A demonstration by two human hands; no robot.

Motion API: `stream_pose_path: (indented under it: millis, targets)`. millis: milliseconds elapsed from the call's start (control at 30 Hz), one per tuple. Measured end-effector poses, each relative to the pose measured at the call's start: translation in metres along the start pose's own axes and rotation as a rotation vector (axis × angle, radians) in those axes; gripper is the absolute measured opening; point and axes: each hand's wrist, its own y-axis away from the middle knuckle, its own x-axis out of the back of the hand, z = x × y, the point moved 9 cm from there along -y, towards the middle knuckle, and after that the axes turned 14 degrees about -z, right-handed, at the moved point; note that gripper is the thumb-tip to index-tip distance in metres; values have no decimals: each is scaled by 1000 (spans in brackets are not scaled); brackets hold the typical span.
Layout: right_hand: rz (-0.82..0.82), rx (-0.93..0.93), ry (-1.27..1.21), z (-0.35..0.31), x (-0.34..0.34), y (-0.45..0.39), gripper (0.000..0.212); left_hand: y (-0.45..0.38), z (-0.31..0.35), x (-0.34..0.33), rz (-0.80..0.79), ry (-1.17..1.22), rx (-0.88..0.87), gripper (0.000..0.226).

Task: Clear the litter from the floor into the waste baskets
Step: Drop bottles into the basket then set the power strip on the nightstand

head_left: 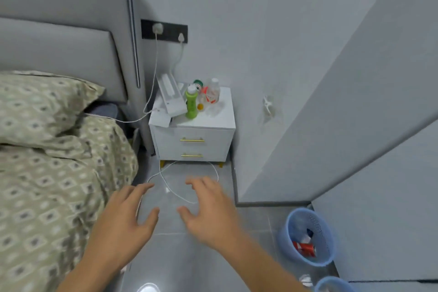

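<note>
Reaching over the grey floor with fingers spread wide and empty, the left hand and right hand are nearing no clear litter; light scraps, likely pinchable, are lying between two blue waste baskets.

A green bottle stands on the white nightstand beside the bed.

left hand: nothing's being worn, no rings or watch
right hand: bare as well
forearms: no sleeves being shown, edges being blurred a bit
</note>
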Motion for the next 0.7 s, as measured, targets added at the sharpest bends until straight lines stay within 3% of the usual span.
stream_pose_path:
  millis: [100, 467, 567, 700]
  targets:
    - [19, 13, -23, 1, 14, -48, 49, -49, 5, 20, 48, 16, -29, 53]
    - [-36, -139, -105, 105, 81, -228, 50, -271, 22, 51, -34, 78, -23, 53]
    - [19, -227, -169, 129, 118, -294, 56, -341, 34, 65, -42, 83, -67, 53]
    - [192, -274, -76, 157, 165, -384, 64, -449, 48, 73, -78, -8, -120, 55]
